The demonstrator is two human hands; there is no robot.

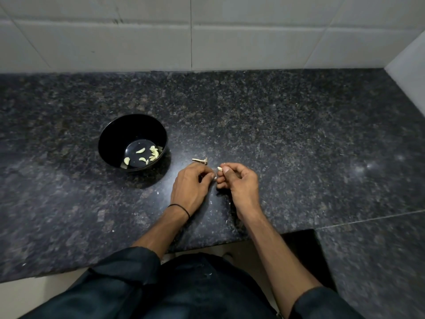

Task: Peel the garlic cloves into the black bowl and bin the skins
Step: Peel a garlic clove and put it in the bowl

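Garlic clove (219,168) between right fingers (226,169)

Entry: no legible text, label, brand, number or sign is showing anywhere in the head view. Nothing readable is appearing on the round glossy black bowl (108,143), the speckled dark granite countertop (287,134) or the pale glazed wall tiles (253,47).
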